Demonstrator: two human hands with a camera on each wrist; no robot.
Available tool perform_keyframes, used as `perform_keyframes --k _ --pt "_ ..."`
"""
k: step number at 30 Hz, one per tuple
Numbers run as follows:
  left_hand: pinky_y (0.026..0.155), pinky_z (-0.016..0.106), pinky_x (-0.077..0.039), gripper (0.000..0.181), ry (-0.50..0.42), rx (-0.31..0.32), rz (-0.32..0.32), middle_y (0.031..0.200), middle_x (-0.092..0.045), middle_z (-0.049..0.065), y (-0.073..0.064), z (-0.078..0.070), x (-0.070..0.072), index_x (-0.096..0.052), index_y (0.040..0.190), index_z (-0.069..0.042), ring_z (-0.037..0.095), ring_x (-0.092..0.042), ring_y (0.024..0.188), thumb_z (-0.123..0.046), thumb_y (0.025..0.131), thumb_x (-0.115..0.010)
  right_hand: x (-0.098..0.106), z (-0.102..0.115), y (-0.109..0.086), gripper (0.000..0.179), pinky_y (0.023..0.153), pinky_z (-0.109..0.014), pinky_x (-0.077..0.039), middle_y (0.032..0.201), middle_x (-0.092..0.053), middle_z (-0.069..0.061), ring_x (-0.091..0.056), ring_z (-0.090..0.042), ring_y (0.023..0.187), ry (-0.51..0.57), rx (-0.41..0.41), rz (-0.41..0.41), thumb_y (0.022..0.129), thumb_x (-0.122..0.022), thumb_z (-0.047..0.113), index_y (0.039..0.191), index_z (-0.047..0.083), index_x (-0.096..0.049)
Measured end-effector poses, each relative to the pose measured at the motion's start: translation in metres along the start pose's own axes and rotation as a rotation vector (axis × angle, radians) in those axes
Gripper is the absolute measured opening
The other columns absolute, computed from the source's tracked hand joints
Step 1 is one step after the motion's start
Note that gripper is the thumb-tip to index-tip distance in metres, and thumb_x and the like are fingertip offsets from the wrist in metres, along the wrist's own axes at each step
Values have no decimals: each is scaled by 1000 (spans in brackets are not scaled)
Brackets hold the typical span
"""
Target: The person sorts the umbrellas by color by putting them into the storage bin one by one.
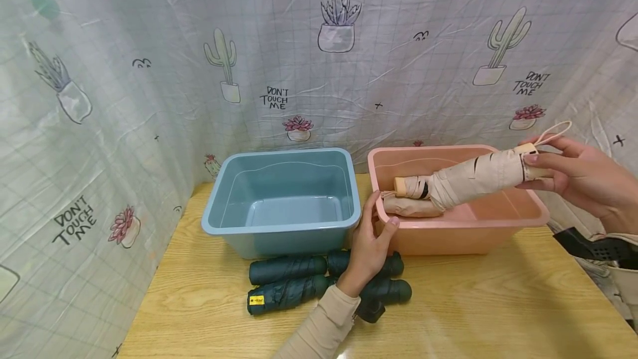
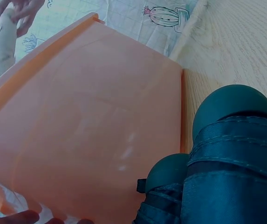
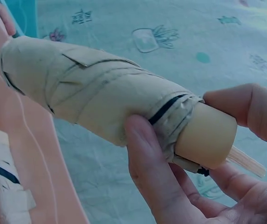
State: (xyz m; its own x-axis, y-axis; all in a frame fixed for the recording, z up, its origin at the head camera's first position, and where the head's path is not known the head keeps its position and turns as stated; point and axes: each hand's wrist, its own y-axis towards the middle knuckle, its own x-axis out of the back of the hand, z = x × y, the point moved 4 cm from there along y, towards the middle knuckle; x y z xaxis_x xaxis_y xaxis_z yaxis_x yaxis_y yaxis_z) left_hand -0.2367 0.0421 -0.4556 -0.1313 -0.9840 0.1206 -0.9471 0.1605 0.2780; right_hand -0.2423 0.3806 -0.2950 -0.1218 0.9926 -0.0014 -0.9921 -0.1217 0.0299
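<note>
In the head view my right hand (image 1: 563, 173) pinches a folded beige umbrella (image 1: 478, 179) by its handle end. The umbrella is held tilted over the pink bin (image 1: 448, 240), its wrist loop (image 1: 557, 132) sticking up. The right wrist view shows thumb and fingers around the pale handle (image 3: 207, 135). Inside the bin at left lie other beige umbrellas (image 1: 411, 208), partly hidden behind the held one. My left hand (image 1: 369, 248) grips the bin's front left corner, thumb at the rim. Below that forearm lie several folded dark green umbrellas (image 1: 289, 270), two partly covered by it.
A blue bin (image 1: 294, 242), with nothing visible inside, stands left of the pink one on the wooden table (image 1: 199, 303). Behind both hangs a cactus-printed curtain (image 1: 399, 87). One green umbrella carries a yellow tag (image 1: 256, 299).
</note>
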Motion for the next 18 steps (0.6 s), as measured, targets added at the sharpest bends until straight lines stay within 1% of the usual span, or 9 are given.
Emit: perform_keyframes --k 3,5,6,9,11,15,18 --pt "110 56 -45 67 0 -6 2 152 -51 -1 -1 0 0 -28 160 -39 22 -55 131 -43 101 -60 -9 4 11 27 71 -36 -63 112 -68 1 -73 -18 90 44 -26 5 105 -48 -1 122 15 -62" --pt "110 56 -45 68 -4 -9 3 152 -50 0 -2 -1 0 -29 160 -36 24 -55 131 -43 101 -60 -14 7 18 23 72 -36 -63 110 -69 2 -74 -17 91 52 -52 -2 105 -50 0 118 16 -62" --pt "109 55 -46 68 -4 -10 4 152 -50 0 -3 -1 1 -29 160 -36 25 -56 131 -43 101 -60 -16 7 21 24 73 -36 -63 110 -69 2 -74 -16 91 57 -64 1 105 -51 1 118 17 -62" --pt "109 53 -46 67 -4 -7 6 151 -51 0 -4 -1 1 -28 159 -41 25 -56 130 -43 101 -60 -22 7 31 23 75 -35 -63 110 -69 3 -74 -14 93 53 -94 8 104 -52 2 118 17 -63" --pt "109 52 -47 66 1 -5 6 150 -52 0 -4 -1 1 -27 158 -45 24 -56 130 -44 100 -60 -26 6 38 22 76 -34 -63 110 -69 5 -74 -13 94 22 -116 12 104 -55 4 119 19 -62" --pt "110 53 -46 65 2 -3 8 150 -52 -2 -5 -1 2 -27 157 -47 20 -56 130 -45 100 -60 -35 -1 52 19 78 -34 -63 109 -67 7 -74 -12 94 -43 -169 7 103 -60 10 120 19 -58" --pt "111 56 -44 65 -5 -4 10 151 -51 -4 -6 0 3 -27 157 -47 21 -55 131 -45 100 -59 -44 -7 62 24 83 -35 -62 109 -65 10 -73 -10 95 -102 -205 22 103 -62 16 124 18 -53"
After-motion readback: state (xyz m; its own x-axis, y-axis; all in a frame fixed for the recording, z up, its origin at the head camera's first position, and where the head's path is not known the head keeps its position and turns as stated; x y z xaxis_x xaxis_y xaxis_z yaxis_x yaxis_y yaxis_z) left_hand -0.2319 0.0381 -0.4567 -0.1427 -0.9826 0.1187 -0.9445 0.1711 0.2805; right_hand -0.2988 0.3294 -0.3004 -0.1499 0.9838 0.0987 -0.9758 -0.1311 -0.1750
